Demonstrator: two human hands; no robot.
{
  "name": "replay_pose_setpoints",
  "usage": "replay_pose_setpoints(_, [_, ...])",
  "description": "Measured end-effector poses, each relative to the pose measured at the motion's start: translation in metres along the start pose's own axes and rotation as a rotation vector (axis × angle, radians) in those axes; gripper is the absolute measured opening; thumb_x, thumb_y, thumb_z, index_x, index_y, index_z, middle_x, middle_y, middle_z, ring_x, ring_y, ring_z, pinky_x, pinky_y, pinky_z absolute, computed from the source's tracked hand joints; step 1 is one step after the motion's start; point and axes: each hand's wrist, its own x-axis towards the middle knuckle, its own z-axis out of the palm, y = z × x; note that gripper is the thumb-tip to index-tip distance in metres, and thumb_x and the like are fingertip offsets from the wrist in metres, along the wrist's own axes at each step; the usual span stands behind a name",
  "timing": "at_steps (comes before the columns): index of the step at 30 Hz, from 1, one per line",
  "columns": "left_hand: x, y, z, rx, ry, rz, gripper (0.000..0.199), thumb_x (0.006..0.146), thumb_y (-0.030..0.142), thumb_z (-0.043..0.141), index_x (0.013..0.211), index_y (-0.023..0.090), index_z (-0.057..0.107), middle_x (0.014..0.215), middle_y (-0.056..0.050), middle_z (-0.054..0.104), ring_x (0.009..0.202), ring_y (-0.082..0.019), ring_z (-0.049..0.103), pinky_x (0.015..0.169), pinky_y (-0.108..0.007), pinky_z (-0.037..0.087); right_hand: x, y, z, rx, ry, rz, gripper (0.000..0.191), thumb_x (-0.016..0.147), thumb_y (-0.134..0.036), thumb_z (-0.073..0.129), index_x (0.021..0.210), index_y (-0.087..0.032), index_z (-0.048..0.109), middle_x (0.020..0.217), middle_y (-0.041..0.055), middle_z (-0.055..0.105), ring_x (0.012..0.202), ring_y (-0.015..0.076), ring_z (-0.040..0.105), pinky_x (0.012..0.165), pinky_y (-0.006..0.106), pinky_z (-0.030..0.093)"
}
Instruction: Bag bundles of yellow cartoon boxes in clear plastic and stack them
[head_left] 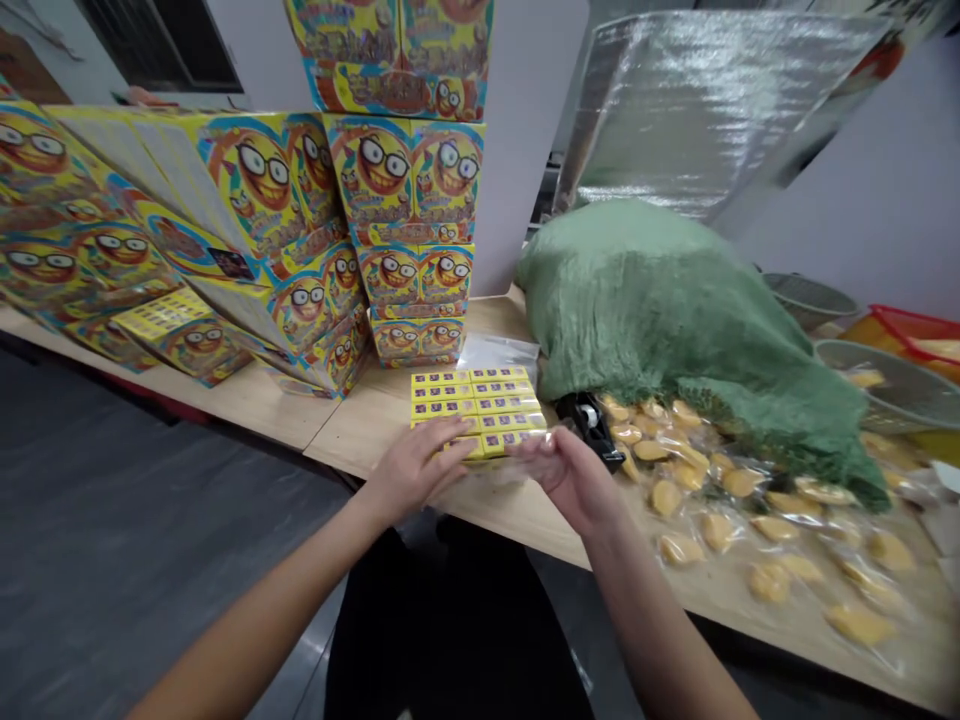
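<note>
So my left hand (pixel 416 470) lies open across the stacked yellow boxes (pixel 475 400); my half-curled right hand (pixel 570 478) meets their near edge, grip unclear.

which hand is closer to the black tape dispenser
Right. The right hand sits just in front of the black plastic tape dispenser; the left hand is farther off to its left, on the small yellow boxes.

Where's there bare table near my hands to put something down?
Bare tabletop shows left of the yellow boxes, below the printed cartons, and in a narrow strip by your right hand. Rightward it's crowded: bagged yellow pieces under the green sack.
</note>
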Motion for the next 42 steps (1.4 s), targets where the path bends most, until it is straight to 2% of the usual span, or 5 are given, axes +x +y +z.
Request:
replay_pose_setpoints(12, [0.096,-0.015,-0.049,-0.961,0.386,-0.853,0.023,0.076,0.034,0.066,0.091,0.017,0.059,0.075,0.001,0.062,0.068,-0.012,0.062,0.062,-0.023,0.052,0.054,-0.016,0.095,-1.487,-0.23,-1.398,0.03,0.082,-0.015,0.059,0.111,-0.024,0.064,0.122,0.0072,0.063,0.127,0.0272,0.047,0.102,0.046,0.042])
replay_pose_setpoints(21, [0.094,-0.022,-0.063,-0.956,0.583,-0.901,0.024,0.077,0.037,0.066,0.086,0.016,0.058,0.075,0.0,0.065,0.07,-0.015,0.067,0.056,-0.02,0.049,0.088,-0.045,0.091,-1.467,-0.066,-0.9,0.031,0.092,-0.027,0.046,0.12,-0.02,0.056,0.074,0.0009,0.068,0.06,0.0136,0.062,0.058,0.025,0.051])
replay_pose_setpoints(28, [0.1,-0.025,-0.061,-1.093,0.56,-0.984,0.024,0.073,0.036,0.07,0.077,0.014,0.065,0.073,-0.002,0.067,0.063,-0.012,0.065,0.055,-0.019,0.048,0.051,-0.056,0.113,-1.68,0.079,-1.622,0.031,0.083,-0.017,0.061,0.114,-0.021,0.061,0.086,0.0067,0.067,0.082,0.0202,0.059,0.08,0.035,0.046])
replay_pose_setpoints(31, [0.097,-0.022,-0.064,-1.019,0.457,-0.917,0.021,0.075,0.034,0.069,0.08,0.013,0.068,0.074,-0.003,0.069,0.064,-0.012,0.063,0.058,-0.021,0.05,0.05,-0.04,0.121,-1.734,-0.145,-1.473,0.029,0.087,-0.014,0.053,0.115,-0.017,0.059,0.09,0.0076,0.067,0.079,0.0191,0.058,0.078,0.033,0.046])
replay_pose_setpoints(42, [0.084,-0.008,-0.083,-0.237,0.19,-0.495,0.02,0.086,0.016,0.053,0.097,0.019,0.07,0.096,-0.003,0.073,0.087,-0.016,0.067,0.08,-0.026,0.051,0.059,-0.028,0.124,-1.834,-0.008,-1.414,0.014,0.088,-0.013,0.05,0.081,-0.016,0.061,0.071,0.0053,0.061,0.073,0.0181,0.054,0.069,0.03,0.042])
